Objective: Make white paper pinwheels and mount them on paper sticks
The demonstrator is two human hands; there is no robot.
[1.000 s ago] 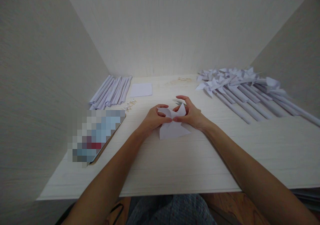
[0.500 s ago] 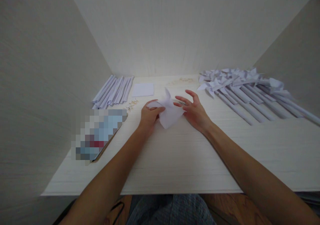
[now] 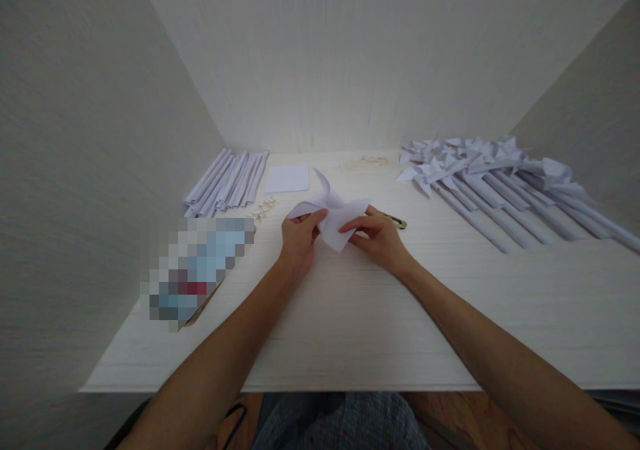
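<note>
Between my hands is a white paper pinwheel [image 3: 336, 235], with some of its points curled up and inward. My left hand [image 3: 300, 237] pinches it near the middle, thumb on top. My right hand [image 3: 377, 237] is closed on its right-hand flap, with the fingertips on the paper. Just beyond the right hand lies a tool with a yellowish handle [image 3: 400, 222], partly hidden by that hand. The underside of the paper and some fingertips are out of sight.
Rolled paper tubes [image 3: 227, 180] lie at the back left beside a square paper stack [image 3: 287, 179]. Small pale bits [image 3: 263, 208] are scattered nearby. A blurred-out device [image 3: 205, 270] rests at left. Finished-looking pinwheels on paper sticks [image 3: 480, 177] are piled at right.
My right hand has moved left and closed on the paper's right flap; before, its fingers were spread. The tool beyond it now shows more. My left hand keeps its pinch.
</note>
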